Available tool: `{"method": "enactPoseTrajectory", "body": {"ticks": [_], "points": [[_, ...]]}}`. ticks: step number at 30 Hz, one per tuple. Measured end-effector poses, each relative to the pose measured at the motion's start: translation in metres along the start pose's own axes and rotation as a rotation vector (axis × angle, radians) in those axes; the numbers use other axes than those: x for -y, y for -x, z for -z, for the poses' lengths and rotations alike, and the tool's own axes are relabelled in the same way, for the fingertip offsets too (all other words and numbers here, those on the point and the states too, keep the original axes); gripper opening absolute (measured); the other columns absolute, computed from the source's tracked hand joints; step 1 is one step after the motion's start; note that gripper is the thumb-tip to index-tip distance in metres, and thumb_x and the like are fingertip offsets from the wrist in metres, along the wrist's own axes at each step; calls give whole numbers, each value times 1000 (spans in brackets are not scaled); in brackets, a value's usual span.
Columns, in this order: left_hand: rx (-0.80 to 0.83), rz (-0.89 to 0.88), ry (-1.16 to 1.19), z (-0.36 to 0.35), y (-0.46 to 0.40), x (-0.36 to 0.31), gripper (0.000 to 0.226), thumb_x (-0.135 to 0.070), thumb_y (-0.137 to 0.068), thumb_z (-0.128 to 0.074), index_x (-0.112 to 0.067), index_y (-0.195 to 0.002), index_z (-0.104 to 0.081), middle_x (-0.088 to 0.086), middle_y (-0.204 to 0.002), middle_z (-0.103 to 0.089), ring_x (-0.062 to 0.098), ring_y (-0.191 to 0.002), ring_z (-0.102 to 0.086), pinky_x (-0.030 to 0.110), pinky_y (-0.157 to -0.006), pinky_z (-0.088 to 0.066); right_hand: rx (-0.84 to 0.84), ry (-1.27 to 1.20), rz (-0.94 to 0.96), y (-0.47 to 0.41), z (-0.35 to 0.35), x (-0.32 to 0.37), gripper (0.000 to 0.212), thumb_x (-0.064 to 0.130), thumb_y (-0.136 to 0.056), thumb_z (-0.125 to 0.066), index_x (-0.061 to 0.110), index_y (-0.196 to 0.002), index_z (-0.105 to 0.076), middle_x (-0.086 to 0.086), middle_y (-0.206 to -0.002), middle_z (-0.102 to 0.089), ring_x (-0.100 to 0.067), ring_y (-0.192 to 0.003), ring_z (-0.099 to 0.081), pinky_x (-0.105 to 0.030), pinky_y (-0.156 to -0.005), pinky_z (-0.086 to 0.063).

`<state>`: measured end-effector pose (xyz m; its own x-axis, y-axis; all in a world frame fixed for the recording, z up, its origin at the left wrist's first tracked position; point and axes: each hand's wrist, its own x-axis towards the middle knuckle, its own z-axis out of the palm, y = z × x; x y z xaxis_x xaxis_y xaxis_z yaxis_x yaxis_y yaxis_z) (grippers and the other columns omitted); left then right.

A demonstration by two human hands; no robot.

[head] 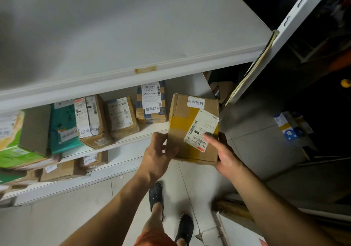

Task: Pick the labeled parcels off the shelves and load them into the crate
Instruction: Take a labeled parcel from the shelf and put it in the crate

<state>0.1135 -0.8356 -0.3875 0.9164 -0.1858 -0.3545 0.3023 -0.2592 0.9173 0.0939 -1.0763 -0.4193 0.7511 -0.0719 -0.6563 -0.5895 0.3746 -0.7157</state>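
Both hands on one cardboard parcel (193, 131), centre-right of frame, held clear of the shelf edge. Left hand (158, 158) grips its lower-left corner, fingers curled around the edge. Right hand (225, 156) holds the lower-right side, index finger laid flat over the shipping label (201, 130). Parcel has yellow tape and a second small white sticker near the top. Middle shelf (133, 137), left of centre: more labeled boxes (121, 116) in a row, plus a teal pack (64, 130) and a green pack (17, 150). Lower shelf, lower left, holds more cartons (60, 171). Crate not visible.
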Motion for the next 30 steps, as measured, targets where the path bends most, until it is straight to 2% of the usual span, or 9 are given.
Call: {"method": "enactPoseTrajectory", "body": {"ticks": [4, 8, 12, 15, 18, 20, 23, 26, 30], "points": [[-14, -133, -320, 4, 20, -17, 52, -28, -101, -73, -28, -145, -46, -2, -150, -60, 26, -128, -63, 43, -105, -58, 6, -19, 116, 27, -11, 8, 67, 43, -85, -85, 26, -143, -57, -8, -134, -73, -32, -124, -70, -59, -103, -56], [-71, -553, -618, 21, 39, -34, 56, -22, -95, -79, -29, -146, -57, 1, -141, -68, 27, -119, -71, 43, -96, -63, 1, 17, 165, 63, -15, 16, 39, 35, -95, -71, 28, -134, -67, -5, -124, -78, -28, -115, -74, -52, -99, -57], [-1, -780, -962, 48, 29, -71, 67, -33, -90, -84, -39, -150, -55, -3, -167, -42, 34, -133, -53, 50, -95, -58, 45, 177, 231, 101, -8, 30, 42, 33, -92, -78, 24, -132, -70, -6, -125, -78, -28, -115, -75, -53, -100, -55], [109, -859, -1049, 60, 13, -104, 62, -53, -87, -80, -41, -144, -60, 0, -169, -36, 33, -130, -46, 53, -95, -56, 8, 317, 239, 126, 0, 40, 43, 36, -83, -83, 29, -124, -73, 2, -116, -80, -20, -106, -78, -49, -96, -57], [292, -756, -1034, 49, 1, -135, 70, -65, -79, -76, -36, -140, -59, 1, -164, -41, 31, -147, -39, 59, -114, -43, -9, 335, 196, 149, 8, 40, 44, 20, -86, -83, 27, -128, -72, -1, -115, -81, -24, -102, -79, -47, -88, -64], [551, -496, -857, 33, 0, -155, 85, -57, -80, -86, -35, -150, -42, -2, -163, -40, 25, -149, -40, 48, -120, -43, -53, 397, 185, 164, 7, 39, 45, 11, -86, -83, 29, -126, -71, 4, -108, -82, -18, -95, -80, -35, -76, -66], [951, -155, -619, 14, -3, -159, 108, -40, -78, -94, -52, -158, -23, -18, -156, -46, 20, -143, -50, 39, -113, -52, -90, 509, 115, 188, 10, 36, 55, 14, -81, -90, 37, -128, -70, 7, -113, -81, -20, -101, -79, -46, -92, -64], [1171, 3, -532, 2, -14, -146, 87, -31, -79, -94, -56, -149, -49, -17, -145, -58, 22, -129, -64, 43, -102, -61, -11, 456, 88, 220, 15, 24, 59, 10, -91, -82, 25, -144, -61, -9, -128, -76, -35, -113, -75, -47, -93, -63], [1340, 15, -509, -20, -11, -122, 73, -45, -68, -98, -50, -135, -67, -14, -138, -67, 30, -128, -65, 53, -105, -58, -4, 535, 66, 254, 12, -2, 68, 20, -90, -82, 22, -152, -55, -9, -132, -74, -35, -117, -74, -51, -98, -61]]}}
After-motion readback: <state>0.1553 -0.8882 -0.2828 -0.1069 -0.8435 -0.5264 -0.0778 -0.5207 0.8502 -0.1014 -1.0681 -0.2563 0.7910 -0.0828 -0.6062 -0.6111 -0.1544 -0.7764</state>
